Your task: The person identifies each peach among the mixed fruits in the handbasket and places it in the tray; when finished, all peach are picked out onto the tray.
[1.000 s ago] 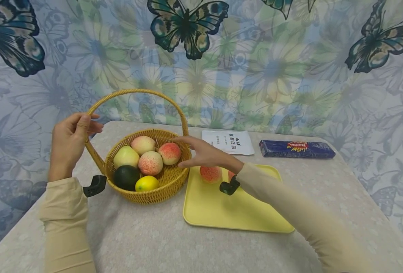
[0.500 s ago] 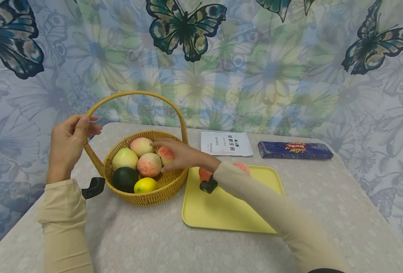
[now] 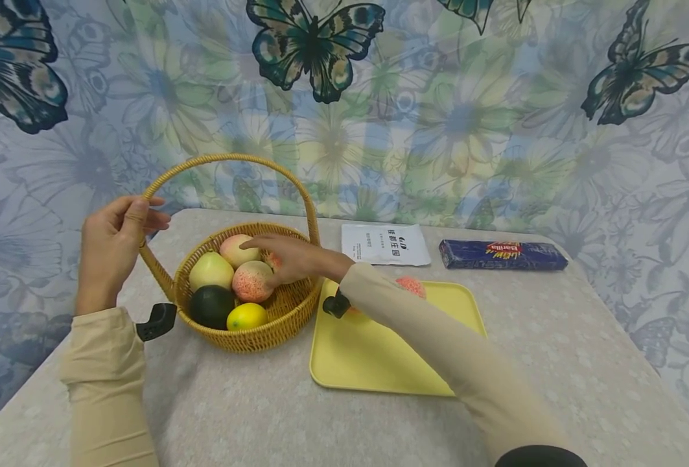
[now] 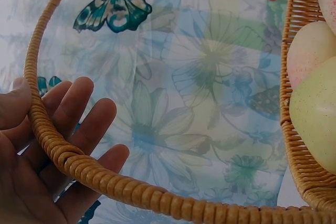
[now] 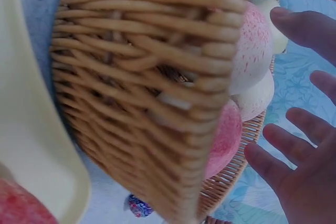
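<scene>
Right hand point(image 3: 297, 258) covers speckled pink peach point(image 3: 273, 262).

A butterfly curtain behind our table

We see a floral curtain point(image 3: 467, 117) with dark butterflies behind a table point(image 3: 554, 363) under a pale patterned cloth.

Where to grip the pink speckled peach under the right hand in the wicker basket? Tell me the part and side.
Grip the pink speckled peach across its rounded upper half, coming from above on the yellow tray side. The woven wicker basket wall and neighbouring fruit block its lower sides; only the top is free. The right hand already hovers there.
</scene>
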Tool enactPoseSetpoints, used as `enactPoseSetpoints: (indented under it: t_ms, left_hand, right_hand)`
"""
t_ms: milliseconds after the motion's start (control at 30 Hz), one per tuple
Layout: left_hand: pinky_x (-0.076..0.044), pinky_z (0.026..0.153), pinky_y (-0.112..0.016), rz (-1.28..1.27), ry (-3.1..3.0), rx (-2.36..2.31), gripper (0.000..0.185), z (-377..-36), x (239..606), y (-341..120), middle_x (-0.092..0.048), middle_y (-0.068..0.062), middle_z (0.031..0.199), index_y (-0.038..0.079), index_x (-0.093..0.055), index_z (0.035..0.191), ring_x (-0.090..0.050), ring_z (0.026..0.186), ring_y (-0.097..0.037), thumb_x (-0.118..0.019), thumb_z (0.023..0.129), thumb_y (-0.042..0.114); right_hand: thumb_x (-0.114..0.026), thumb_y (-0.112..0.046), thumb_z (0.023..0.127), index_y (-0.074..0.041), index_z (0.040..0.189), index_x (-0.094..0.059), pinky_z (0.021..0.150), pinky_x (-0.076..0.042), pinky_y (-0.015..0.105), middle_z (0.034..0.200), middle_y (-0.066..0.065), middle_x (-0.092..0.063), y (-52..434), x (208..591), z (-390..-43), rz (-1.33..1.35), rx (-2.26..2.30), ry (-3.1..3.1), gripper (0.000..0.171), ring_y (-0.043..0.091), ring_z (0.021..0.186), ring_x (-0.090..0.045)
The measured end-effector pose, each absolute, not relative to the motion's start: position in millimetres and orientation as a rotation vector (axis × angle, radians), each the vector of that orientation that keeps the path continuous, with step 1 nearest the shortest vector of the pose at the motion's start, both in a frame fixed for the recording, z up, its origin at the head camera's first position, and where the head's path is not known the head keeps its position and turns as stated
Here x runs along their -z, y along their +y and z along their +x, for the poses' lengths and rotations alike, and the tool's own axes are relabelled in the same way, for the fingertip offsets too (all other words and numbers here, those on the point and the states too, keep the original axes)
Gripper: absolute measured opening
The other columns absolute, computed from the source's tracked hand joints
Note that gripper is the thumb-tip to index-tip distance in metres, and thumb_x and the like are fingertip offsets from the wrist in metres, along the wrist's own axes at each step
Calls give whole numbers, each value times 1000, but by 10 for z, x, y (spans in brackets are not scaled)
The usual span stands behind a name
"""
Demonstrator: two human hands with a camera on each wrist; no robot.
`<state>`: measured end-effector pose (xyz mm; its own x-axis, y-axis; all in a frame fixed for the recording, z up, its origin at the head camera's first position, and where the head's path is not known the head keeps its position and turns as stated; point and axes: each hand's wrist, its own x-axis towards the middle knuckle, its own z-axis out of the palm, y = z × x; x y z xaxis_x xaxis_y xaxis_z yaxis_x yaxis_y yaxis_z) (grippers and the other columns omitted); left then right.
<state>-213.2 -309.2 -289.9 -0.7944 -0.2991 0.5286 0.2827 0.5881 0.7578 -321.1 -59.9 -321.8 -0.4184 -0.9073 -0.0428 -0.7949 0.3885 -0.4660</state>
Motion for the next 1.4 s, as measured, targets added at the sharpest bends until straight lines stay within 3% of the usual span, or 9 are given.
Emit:
enactPoseSetpoints:
  t_ms: [333,567,867,1133,1400]
  left_hand:
    - [-42,72,-16,26,-2187,1204,41,-2103,2895,-3101,-65,21,84,8,-65,120,-62,82,2,-42,101,37]
    - [-42,71,-16,24,-2185,1209,41,-2091,2899,-3101,-66,20,83,7,-65,120,-62,81,1,-42,101,36]
    - [-42,70,-15,29,-2191,1200,41,-2107,2898,-3083,-65,22,82,8,-65,119,-61,82,2,-42,101,37]
    - [-43,68,-15,25,-2189,1198,41,-2121,2902,-3085,-65,22,82,8,-65,119,-62,81,2,-42,101,37]
    - [-42,72,-15,28,-2188,1203,42,-2130,2891,-3081,-65,21,83,8,-65,120,-62,81,2,-42,101,38]
  right_hand:
    - [-67,-16,90,-19,148,-36,109,-30,26,153,1,-32,-802,3175,-3210,-1487,331,2357,66,15,140,-30]
    - [-67,-14,89,-23,146,-40,103,-35,30,147,1,-39,-872,3208,-3205,-1468,239,2358,64,17,130,-41]
    - [-71,-25,87,-22,146,-40,102,-37,28,144,0,-43,-918,3291,-3196,-1473,148,2360,67,16,132,-41]
    - [-67,-17,91,-25,143,-45,91,-41,25,141,3,-44,-947,3245,-3187,-1413,97,2404,58,15,119,-47]
    - [-67,-19,91,-25,140,-48,97,-40,27,139,-2,-47,-931,3204,-3186,-1396,74,2397,53,15,126,-44]
